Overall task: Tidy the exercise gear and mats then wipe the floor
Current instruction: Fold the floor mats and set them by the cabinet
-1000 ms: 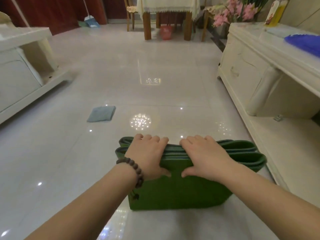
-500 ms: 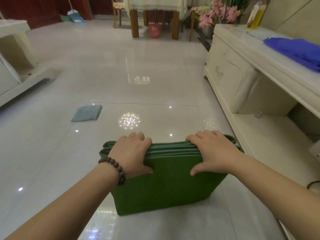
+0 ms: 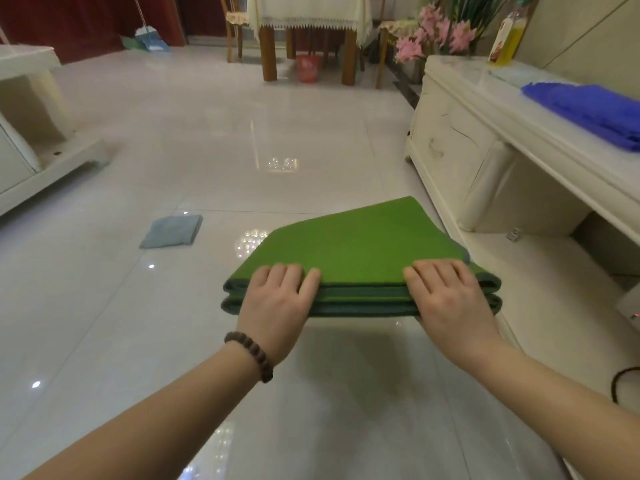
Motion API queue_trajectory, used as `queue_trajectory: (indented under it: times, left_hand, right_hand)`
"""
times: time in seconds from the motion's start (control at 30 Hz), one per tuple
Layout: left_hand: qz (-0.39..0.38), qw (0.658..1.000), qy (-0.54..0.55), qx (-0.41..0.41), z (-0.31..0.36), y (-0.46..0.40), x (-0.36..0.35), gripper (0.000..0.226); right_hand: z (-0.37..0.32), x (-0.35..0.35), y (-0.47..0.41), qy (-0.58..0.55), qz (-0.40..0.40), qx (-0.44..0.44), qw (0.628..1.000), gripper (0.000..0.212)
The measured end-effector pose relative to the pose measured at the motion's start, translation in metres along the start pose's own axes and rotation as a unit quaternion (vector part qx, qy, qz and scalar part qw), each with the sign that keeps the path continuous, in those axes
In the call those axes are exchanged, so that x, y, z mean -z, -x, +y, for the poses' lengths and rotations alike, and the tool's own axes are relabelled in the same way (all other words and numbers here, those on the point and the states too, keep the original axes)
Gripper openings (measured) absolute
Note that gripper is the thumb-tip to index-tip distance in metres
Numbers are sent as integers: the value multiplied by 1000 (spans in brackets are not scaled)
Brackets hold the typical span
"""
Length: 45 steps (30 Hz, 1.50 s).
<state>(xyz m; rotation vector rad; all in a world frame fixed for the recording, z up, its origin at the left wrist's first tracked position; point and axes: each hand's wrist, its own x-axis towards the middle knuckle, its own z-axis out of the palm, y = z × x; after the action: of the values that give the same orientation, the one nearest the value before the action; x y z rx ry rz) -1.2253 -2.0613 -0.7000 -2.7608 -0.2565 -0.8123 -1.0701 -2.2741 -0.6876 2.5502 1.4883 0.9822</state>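
Head view: both hands grip the folded green mat's near edge.

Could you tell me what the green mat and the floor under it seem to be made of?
The green mat looks like soft foam or rubber with a matte finish: it folds into thick, rounded layers. The floor looks like glossy glazed tile: grout lines and sharp lamp reflections.

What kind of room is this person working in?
Most likely a home's living and dining area: a cloth-covered dining table with chairs stands at the far end, a cream cabinet runs along the right, and pink flowers sit beside it on the glossy tiled floor.
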Motion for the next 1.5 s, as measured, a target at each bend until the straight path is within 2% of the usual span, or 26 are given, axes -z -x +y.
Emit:
queue_trajectory:
  times: [0.07,0.1,0.2,0.27,0.37,0.47,0.53,0.63,0.77,0.93,0.97,1.03,1.1,1.13,1.23,1.33,1.43,1.5]
  left_hand:
    - [-20,1000,6,-15,16,29,-20,44]
    - [-57,998,12,-26,25,47,-30,48]
    - [-196,978,33,-68,55,96,-48,66]
    - [-258,962,49,-77,68,117,-52,71]
    - [-339,935,68,-78,70,129,-56,76]
    - [-394,907,115,-94,59,130,-61,70]
    - [-395,902,172,-25,48,122,-65,76]
    - [-334,914,198,114,31,104,-86,79]
    - [-377,899,151,165,15,70,-124,79]
    - [-447,869,137,162,24,59,-167,85]
    - [-447,872,123,157,28,62,-173,85]
    - [-433,882,103,154,33,69,-182,86]
    - [-423,886,99,159,35,71,-187,86]
    - [-421,887,99,161,35,71,-188,86]
    - [-419,888,97,165,36,71,-188,87]
    - [-427,885,99,159,38,70,-187,87]
    - [-430,883,98,162,37,69,-186,87]
    - [-428,883,98,166,38,69,-187,87]
  right_hand:
    - [-12,-24,34,-19,-36,-5,999,42]
    - [-18,-35,54,-38,-81,-6,996,49]
    - [-37,-54,113,-85,-249,-4,965,94]
    - [-46,-58,133,-111,-311,-29,944,101]
    - [-53,-62,140,-115,-345,-40,931,101]
    - [-57,-68,147,-106,-400,-36,910,100]
    - [-62,-70,154,-101,-423,-35,900,96]
    - [-64,-74,160,-99,-459,-39,882,91]
    - [-62,-56,131,-78,-528,-19,846,76]
    - [-61,-51,67,-128,-548,17,826,63]
    - [-61,-55,52,-143,-531,12,835,59]
    - [-66,-74,20,-173,-439,-5,882,53]
    - [-78,-102,-16,-186,-338,-14,922,54]
    - [-87,-119,-32,-185,-320,-10,929,56]
    - [-115,-176,-51,-161,-359,-5,920,59]
    - [-127,-217,-36,-165,-400,-45,900,59]
    - [-118,-217,-39,-186,-421,-25,888,60]
    - [-93,-210,-39,-144,-419,-41,895,62]
